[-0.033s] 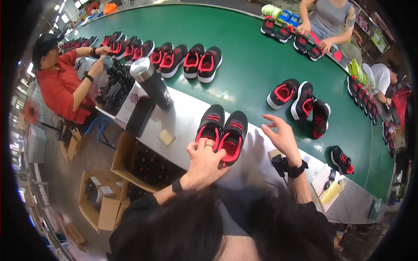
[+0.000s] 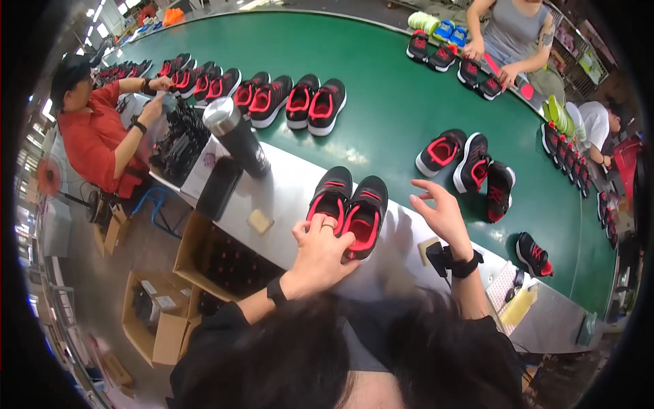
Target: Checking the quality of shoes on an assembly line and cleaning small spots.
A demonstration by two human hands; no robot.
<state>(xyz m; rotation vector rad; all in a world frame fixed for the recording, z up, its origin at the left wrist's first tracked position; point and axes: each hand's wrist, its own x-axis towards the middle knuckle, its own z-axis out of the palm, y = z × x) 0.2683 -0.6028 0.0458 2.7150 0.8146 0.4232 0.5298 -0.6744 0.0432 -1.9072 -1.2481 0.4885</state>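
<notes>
A pair of black sneakers with red linings stands side by side on the white worktop, toes pointing away from me: the left sneaker (image 2: 332,184) and the right sneaker (image 2: 368,198). My left hand (image 2: 320,249) grips both at the heel openings, its fingers partly hiding the left one. My right hand (image 2: 441,217) hovers to the right of the pair, empty, with its fingers apart. Beyond it on the green belt are several more sneakers, among them one lying tilted (image 2: 501,192) and a single one (image 2: 533,255) near the worktop's edge.
A steel-topped black tumbler (image 2: 238,140) and a dark case (image 2: 219,189) stand left on the worktop (image 2: 300,167). Cardboard boxes (image 2: 160,310) sit below. Sneakers line the green belt (image 2: 381,88). Co-workers are at the left (image 2: 99,136), far right (image 2: 521,34) and right edge (image 2: 596,123).
Only a slight shift of the whole surroundings in the picture, mostly downward. My hands and the pair of sneakers look the same.
</notes>
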